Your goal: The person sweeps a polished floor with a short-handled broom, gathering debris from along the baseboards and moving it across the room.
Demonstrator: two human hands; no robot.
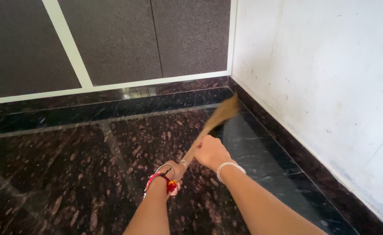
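A straw broom (219,116) stretches from my hands toward the floor's far right corner, its bristle end blurred. My right hand (209,152) is closed around the broom's handle, a silver bracelet on its wrist. My left hand (176,170) grips the handle's lower end just behind it. The left wrist carries a red thread and bangles. Both forearms come in from the bottom edge.
Dark speckled granite floor (69,174) with a black border strip (265,156) along the right. A white wall (330,78) rises on the right. Dark panels with white frame lines (113,43) stand at the back.
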